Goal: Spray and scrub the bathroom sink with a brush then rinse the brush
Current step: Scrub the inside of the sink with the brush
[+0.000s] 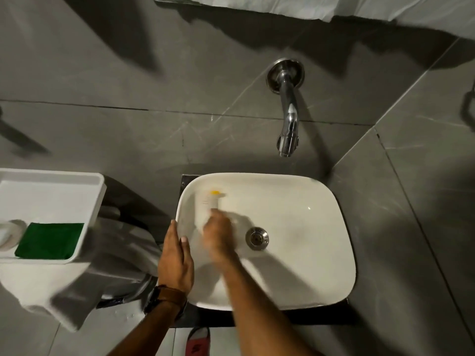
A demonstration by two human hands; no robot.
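Note:
A white rounded sink (321, 201) sits below a chrome wall tap (289, 116), with a metal drain (256, 238) at its middle. My right hand (218, 235) is inside the basin's left part, blurred by motion, shut on a white brush (205, 206) with a yellow spot at its far end. The brush lies against the basin's left inner wall. My left hand (176, 258), with a brown watch strap at the wrist, grips the sink's left rim, thumb inside the basin. No water runs from the tap.
A white tray (51, 186) at the left holds a green scrub pad (48, 241) and a white object at its left edge. Grey cloth (84, 291) hangs below the tray. Grey tiled walls surround the sink. A red shoe (198, 341) shows on the floor.

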